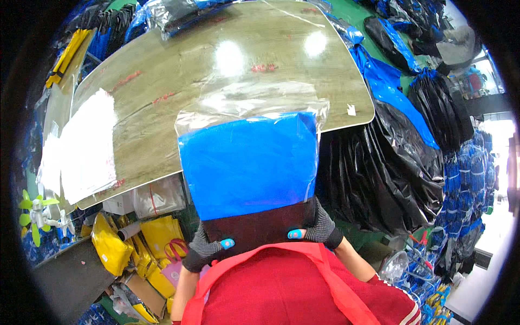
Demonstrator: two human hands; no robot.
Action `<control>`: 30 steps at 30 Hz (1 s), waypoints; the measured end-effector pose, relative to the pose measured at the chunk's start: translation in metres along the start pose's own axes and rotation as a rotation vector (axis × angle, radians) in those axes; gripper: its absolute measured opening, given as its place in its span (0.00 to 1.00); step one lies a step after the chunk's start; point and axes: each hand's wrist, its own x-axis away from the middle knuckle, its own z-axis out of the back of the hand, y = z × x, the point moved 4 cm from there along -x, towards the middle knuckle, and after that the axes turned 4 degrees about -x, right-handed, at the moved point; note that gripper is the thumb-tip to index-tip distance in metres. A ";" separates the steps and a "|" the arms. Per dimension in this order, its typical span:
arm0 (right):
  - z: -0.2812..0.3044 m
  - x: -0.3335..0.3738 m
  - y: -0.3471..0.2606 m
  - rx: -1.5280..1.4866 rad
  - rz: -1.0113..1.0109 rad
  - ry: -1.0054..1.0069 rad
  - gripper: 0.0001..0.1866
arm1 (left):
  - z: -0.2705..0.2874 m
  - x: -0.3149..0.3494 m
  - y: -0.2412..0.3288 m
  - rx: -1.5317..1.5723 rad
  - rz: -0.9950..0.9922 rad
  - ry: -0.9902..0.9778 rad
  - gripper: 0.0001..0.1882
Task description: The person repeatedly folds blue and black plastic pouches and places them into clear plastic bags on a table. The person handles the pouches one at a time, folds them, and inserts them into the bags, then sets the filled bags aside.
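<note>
A folded blue and black sheet-like item in a clear plastic bag (249,162) is held in front of me. Its blue part faces up, with a black band along the side nearest my body. The bag's loose clear end lies over the table edge. My left hand (206,245) grips the black band's left corner, and my right hand (320,227) grips its right side. Both wear dark dotted gloves, and each thumb, in a bright blue cover, presses on top. The other fingers are hidden under or behind the package.
A wood-patterned table (162,70) spreads ahead, with white sheets (89,151) stacked at its left. Large black plastic bags (384,173) bulge at the right. Yellow packages (111,244) and a small green-bladed fan (37,211) are at the lower left. Blue bundles (466,173) are stacked far right.
</note>
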 end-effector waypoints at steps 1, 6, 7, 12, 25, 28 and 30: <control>0.006 0.004 0.021 0.007 -0.317 -0.048 0.50 | -0.005 0.008 -0.015 -0.020 0.192 0.048 0.42; 0.048 -0.018 0.073 0.113 -0.561 -0.146 0.21 | 0.018 -0.034 -0.009 -0.242 0.009 -0.128 0.22; 0.049 -0.021 0.076 0.152 -0.599 -0.337 0.21 | 0.034 -0.047 -0.004 -0.114 0.032 -0.072 0.22; 0.047 -0.040 0.038 -0.021 -0.486 -0.540 0.27 | 0.068 -0.107 0.002 0.110 0.110 0.179 0.36; 0.029 0.012 0.051 -0.136 -0.545 -0.067 0.42 | 0.033 -0.023 -0.005 0.066 0.195 -0.030 0.38; 0.018 -0.016 0.023 -0.043 -0.365 -0.407 0.23 | 0.046 -0.048 0.013 0.479 -0.011 0.216 0.42; 0.024 -0.041 0.010 0.155 -0.365 -0.334 0.20 | 0.028 -0.052 0.013 0.269 0.057 0.135 0.44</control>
